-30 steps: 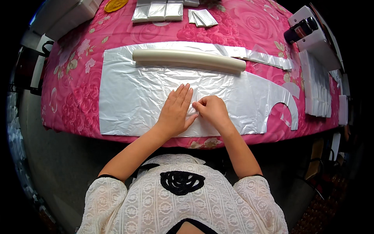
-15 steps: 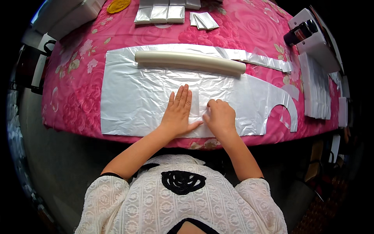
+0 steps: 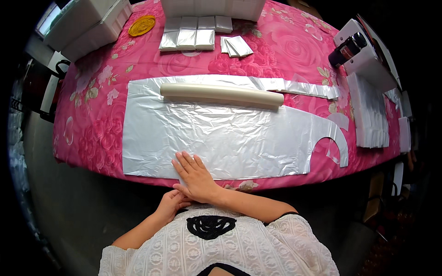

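Note:
A stack of thin white plastic aprons (image 3: pixel 221 142) lies spread on the table, with a curved neck loop at the right end. Over its near edge, my right hand (image 3: pixel 198 179) is laid palm down with fingers stretched and apart. Just below it my left hand (image 3: pixel 172 204) has its fingers bent together at the table's edge. A whitish piece of plastic shows between the two hands; what the left fingers grip is mostly hidden. Across the far part of the aprons rests a long cream tube (image 3: pixel 221 95), out of reach of both hands.
Folded silvery-white packets (image 3: pixel 189 39) sit in rows at the back, with several loose packets (image 3: pixel 237 46) beside them. White foam boxes (image 3: pixel 92 32) stand far left, near a yellow coil (image 3: pixel 142 25). A dark bottle (image 3: pixel 347 48) and stacked white plastic (image 3: pixel 368 110) are at right.
Both hands have moved left and toward me, off the middle of the aprons. The small flat clear rectangle beside my left hand is gone from there. The view has tilted up slightly.

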Available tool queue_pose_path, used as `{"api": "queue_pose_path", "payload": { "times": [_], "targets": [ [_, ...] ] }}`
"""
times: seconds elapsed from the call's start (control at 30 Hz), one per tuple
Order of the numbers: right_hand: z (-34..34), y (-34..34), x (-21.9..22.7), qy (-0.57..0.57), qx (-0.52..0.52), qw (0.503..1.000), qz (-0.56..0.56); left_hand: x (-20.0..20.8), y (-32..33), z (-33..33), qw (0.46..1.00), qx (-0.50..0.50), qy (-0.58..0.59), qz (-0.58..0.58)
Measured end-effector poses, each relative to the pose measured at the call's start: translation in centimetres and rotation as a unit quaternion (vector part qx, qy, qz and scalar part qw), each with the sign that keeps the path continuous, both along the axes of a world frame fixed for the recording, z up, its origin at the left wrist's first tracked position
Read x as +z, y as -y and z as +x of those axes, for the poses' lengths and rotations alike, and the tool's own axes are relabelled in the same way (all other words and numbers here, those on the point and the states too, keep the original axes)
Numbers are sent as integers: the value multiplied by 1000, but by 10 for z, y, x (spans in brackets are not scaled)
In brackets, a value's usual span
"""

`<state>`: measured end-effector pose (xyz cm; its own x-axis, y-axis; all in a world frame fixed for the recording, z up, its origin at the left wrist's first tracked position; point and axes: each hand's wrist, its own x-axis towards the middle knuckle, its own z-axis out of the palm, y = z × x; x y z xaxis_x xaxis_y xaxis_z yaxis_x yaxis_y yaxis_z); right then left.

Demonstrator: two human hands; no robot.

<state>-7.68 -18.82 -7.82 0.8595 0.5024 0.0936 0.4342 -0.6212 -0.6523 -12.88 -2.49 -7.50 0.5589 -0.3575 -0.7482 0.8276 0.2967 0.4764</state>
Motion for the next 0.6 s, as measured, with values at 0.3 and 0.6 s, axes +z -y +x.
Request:
{"api": "queue_pose_path", "payload": {
  "times": [0.3, 0.6],
  "targets": [
    [32, 35, 25, -38, 226, 973, -12, 34, 4, 27, 818, -379, 307, 304],
    [181, 140, 33, -144, -177, 928, 295, 59, 11, 58, 844, -233, 375, 304]
  ]
}}
